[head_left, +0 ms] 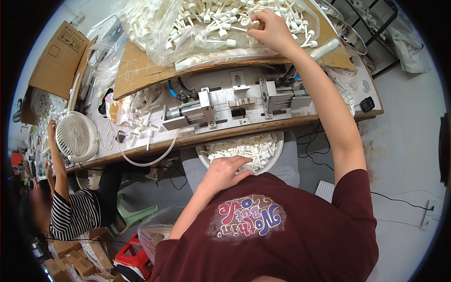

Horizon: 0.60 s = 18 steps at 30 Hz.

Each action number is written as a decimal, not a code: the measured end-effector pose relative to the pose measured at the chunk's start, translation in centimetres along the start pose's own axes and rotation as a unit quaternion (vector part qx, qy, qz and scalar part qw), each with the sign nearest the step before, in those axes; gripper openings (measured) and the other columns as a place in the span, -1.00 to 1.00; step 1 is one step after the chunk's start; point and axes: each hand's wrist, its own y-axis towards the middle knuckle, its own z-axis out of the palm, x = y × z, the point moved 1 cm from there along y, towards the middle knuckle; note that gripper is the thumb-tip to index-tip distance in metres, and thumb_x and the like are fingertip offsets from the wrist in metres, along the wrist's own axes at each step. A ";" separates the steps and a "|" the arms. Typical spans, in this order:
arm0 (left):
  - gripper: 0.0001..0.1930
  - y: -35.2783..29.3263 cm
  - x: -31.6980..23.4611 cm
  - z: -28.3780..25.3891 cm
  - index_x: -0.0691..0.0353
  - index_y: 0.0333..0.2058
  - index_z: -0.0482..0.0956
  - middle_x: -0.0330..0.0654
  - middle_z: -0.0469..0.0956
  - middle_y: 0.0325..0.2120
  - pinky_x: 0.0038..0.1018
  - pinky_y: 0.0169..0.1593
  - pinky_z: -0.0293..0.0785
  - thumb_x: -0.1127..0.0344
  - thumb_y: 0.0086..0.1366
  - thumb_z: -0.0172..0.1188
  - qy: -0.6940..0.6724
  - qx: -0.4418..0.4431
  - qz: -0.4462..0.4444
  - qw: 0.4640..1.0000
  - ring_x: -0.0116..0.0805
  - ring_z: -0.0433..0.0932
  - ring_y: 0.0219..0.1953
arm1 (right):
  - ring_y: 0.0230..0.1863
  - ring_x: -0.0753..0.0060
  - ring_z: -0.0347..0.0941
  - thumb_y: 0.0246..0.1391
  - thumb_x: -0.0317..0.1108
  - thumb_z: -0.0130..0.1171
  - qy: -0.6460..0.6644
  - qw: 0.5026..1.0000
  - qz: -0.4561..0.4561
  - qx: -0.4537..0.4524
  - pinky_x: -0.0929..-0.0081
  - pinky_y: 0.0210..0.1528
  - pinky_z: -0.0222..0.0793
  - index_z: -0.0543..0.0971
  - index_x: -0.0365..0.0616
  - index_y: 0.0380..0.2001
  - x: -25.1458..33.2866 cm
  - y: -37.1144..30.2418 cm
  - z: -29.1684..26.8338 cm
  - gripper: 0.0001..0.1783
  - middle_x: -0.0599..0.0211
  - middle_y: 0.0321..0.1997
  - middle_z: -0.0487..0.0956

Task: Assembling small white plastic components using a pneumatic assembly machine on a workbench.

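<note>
White plastic pump parts point(221, 23) heaped in a clear bag on a cardboard sheet point(141, 66), behind the metal fixture point(235, 105) bolted along the table point(225, 134). Right hand point(272, 30) stretched far out over that heap, beyond the fixture, grip pinched shut on one small white pump part point(253, 23) at the fingertips. Left hand point(225, 171) low, in front of the fixture and under the table edge, lying palm down over the near rim of a round white bowl point(277, 150); fingers spread loosely, flat on the white pieces point(244, 148) filling it, nothing clearly clasped, grip slack and open. Bowl resting on the lap, grey trousers to either side, maroon printed shirt below.

Left of the fixture: loose white parts scattered on the table, a clear looped tube point(145, 162) hanging off the edge, then a small white desk fan point(76, 136) facing outward. Further left again, a brown cardboard box point(56, 56) and crumpled clear bags. Right of the fixture: a small black object point(367, 103) near the table corner, a round metal tray point(350, 33) behind it.

Down left of the fan, another person in a striped top point(75, 214), one arm raised to the table. Cables across the grey floor right of the bowl.
</note>
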 end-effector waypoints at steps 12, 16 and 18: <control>-0.70 0.4 -0.1 0.1 0.18 -0.21 0.65 -0.20 0.65 -0.36 -0.38 -0.39 0.54 0.15 0.13 0.35 -0.004 -0.021 0.021 1.000 -0.19 0.62 -0.47 | -0.34 0.48 0.58 0.06 -0.38 0.32 0.503 0.843 0.190 0.005 0.56 -0.26 0.55 0.56 -0.37 -0.23 1.6 -2.1 -0.8 -0.72 0.24 -0.31 0.61; -0.70 0.2 -0.3 0.1 0.18 -0.20 0.65 -0.21 0.65 -0.35 -0.38 -0.40 0.54 0.15 0.14 0.33 -0.009 -0.015 0.015 1.000 -0.19 0.62 -0.48 | -0.28 0.44 0.59 0.09 -0.37 0.29 0.517 0.833 0.195 0.018 0.54 -0.21 0.55 0.54 -0.36 -0.23 1.5 -2.5 -0.4 -0.73 0.22 -0.25 0.61; -0.69 0.1 -0.1 0.2 0.18 -0.19 0.65 -0.21 0.65 -0.34 -0.38 -0.39 0.54 0.14 0.15 0.33 -0.011 -0.015 0.014 1.000 -0.19 0.62 -0.48 | -0.31 0.48 0.58 0.10 -0.35 0.28 0.483 0.855 0.186 0.021 0.55 -0.22 0.54 0.55 -0.33 -0.24 1.7 -2.5 -0.2 -0.74 0.24 -0.26 0.62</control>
